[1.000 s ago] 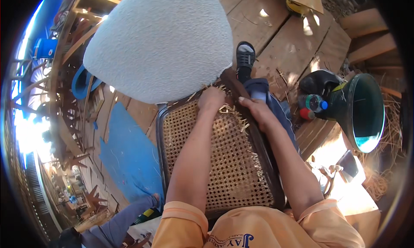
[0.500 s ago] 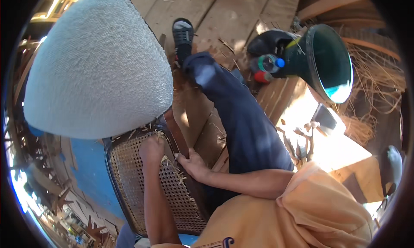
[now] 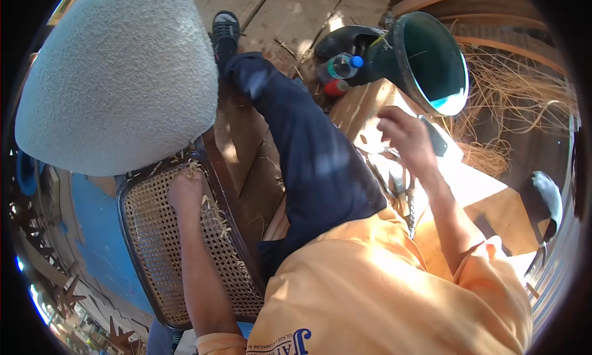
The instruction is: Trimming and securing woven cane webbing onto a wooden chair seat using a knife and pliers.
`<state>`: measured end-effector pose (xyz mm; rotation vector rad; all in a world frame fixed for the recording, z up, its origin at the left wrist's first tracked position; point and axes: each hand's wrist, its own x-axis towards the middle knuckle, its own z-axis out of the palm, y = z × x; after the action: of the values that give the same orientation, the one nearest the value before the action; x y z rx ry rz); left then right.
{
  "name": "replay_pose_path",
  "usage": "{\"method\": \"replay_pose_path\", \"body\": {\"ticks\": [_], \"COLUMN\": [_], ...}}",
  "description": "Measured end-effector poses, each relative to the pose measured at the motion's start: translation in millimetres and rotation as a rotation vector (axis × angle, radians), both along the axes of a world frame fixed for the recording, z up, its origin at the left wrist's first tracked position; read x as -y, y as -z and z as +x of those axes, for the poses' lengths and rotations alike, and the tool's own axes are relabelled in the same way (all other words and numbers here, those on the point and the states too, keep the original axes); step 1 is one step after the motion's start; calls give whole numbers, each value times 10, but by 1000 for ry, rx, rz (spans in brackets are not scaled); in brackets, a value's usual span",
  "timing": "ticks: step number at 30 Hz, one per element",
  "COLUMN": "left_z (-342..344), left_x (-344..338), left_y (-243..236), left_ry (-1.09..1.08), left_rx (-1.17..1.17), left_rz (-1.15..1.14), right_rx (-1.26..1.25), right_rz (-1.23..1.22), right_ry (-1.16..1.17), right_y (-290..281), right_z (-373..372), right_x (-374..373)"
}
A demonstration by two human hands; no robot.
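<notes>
A woven cane panel in a dark frame (image 3: 237, 264) lies at the left, slanting away from me. My left hand (image 3: 187, 191) rests closed on its upper part, with cut cane ends beside the fingers; whatever they hold is hidden. Loose cane bits (image 3: 217, 222) stick up along the panel's right side. Off to the right, my right hand (image 3: 408, 139) hangs over a sunlit wooden box, its fingers loosely bent and apart, nothing visible in them. Beneath it are several hand tools (image 3: 394, 173), partly hidden and washed out by glare. A dark flat object (image 3: 435, 136) lies right beside the hand.
A large rounded shape in pale textured fabric (image 3: 120, 77) rises beyond the panel. At the far right are a dark green bucket (image 3: 404, 62), a clear bottle with a blue cap (image 3: 339, 66), a red-topped item (image 3: 336, 88) and loose cane strands (image 3: 518, 96). A blue surface (image 3: 102, 238) lies left.
My right hand has left the panel's right edge and swung right, over the wooden box and tools. My left hand stays on the panel. The whole view has shifted slightly.
</notes>
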<state>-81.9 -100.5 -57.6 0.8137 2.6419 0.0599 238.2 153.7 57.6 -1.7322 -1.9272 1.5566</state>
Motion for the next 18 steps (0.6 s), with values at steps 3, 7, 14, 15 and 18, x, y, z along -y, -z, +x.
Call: {"method": "replay_pose_path", "body": {"ticks": [3, 7, 14, 15, 18], "left_z": [134, 170, 93, 103, 106], "left_x": [-302, -277, -173, -188, -159], "left_y": [-156, -155, -99, -157, -203], "left_ry": [-68, -86, -83, -103, -33], "left_rx": [15, 11, 160, 197, 172], "left_rz": [-100, 86, 10, -27, 23], "right_rx": [221, 490, 866, 859, 727], "right_rz": [377, -9, -31, -34, 30], "right_ry": [-161, -139, -226, -197, -63], "right_y": [254, 244, 116, 149, 298], "right_z": [1048, 1376, 1160, 1214, 1405], "right_x": [-100, 379, 787, 817, 967]}}
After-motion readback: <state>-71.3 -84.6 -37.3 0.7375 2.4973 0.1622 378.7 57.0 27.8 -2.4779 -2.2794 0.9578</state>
